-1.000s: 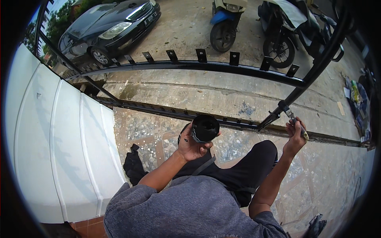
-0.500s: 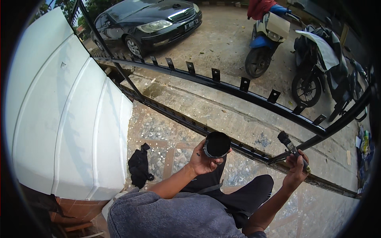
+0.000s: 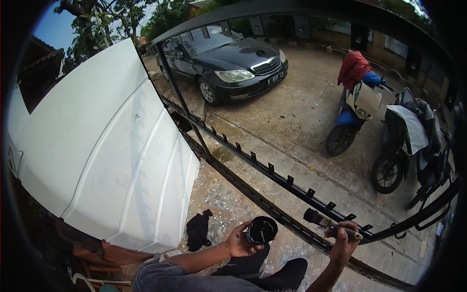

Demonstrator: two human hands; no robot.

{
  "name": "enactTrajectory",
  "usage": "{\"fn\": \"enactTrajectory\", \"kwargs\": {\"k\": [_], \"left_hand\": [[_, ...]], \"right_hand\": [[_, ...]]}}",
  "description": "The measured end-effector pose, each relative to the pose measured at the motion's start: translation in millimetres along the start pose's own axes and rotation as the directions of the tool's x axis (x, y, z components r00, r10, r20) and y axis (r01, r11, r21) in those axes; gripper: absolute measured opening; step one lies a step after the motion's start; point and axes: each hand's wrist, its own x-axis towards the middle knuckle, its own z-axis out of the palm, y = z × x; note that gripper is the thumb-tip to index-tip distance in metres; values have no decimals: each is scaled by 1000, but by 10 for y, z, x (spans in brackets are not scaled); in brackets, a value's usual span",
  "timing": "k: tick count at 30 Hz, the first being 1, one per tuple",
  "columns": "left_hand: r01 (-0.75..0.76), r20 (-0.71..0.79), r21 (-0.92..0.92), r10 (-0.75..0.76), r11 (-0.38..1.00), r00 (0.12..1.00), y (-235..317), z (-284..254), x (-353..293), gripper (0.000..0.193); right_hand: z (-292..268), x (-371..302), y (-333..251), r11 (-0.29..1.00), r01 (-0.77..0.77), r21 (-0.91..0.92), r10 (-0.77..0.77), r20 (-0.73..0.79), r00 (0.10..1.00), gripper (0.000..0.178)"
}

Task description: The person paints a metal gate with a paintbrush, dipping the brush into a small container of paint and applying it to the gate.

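My left hand (image 3: 238, 243) is wrapped round a small round tub (image 3: 261, 230) of black paint, held up above my knees with its mouth showing. Dark paint specks mark that hand's skin. In my right hand (image 3: 344, 244) is a paintbrush (image 3: 320, 219), gripped by its handle. Its black-coated bristles point left, close to the lower bar of a black metal gate frame (image 3: 290, 187); I cannot tell whether they touch it. Short upright tabs with holes stand along that bar.
A crumpled black cloth (image 3: 199, 230) lies on the pebbled floor left of the tub. White ribbed panels (image 3: 112, 146) rise at the left. Beyond the frame are a parked black car (image 3: 233, 61) and two motorbikes (image 3: 348, 117), (image 3: 404, 141). A floor track (image 3: 243, 192) runs below the frame.
The view has tipped up and shifted, showing more of the car and trees. The brush has swung from pointing up-left to lying nearly level, nearer the bar. The tub stays in my left hand.
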Motion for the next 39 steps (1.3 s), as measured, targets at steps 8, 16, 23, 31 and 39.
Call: {"fn": "enactTrajectory", "kwargs": {"k": [8, 16, 23, 31, 39], "left_hand": [[-68, -17, -14, 68, 998, 998, -415, 1341, -339, 65], [-169, 4, -100, 170, 981, 985, -914, 2480, -538, 66], [-189, 146, -52, 194, 981, 970, -1026, 2927, -562, 71], [-136, 182, -62, 145, 989, 973, -800, 2922, -690, 65], [-57, 185, -33, 62, 998, 981, -170, 3002, -880, 68]], "right_hand": [[711, 148, -1231, 993, -98, 64, 85, 180, 980, 27], [1139, 57, -2689, 990, -94, 101, 80, 138, 987, 24], [1011, -153, -3365, 997, 15, -75, -14, 21, 1000, 27], [1061, -477, -3533, 994, 37, -106, -45, -76, 996, 26], [1631, -470, -3365, 991, 108, -75, -119, -154, 981, 27]]}}
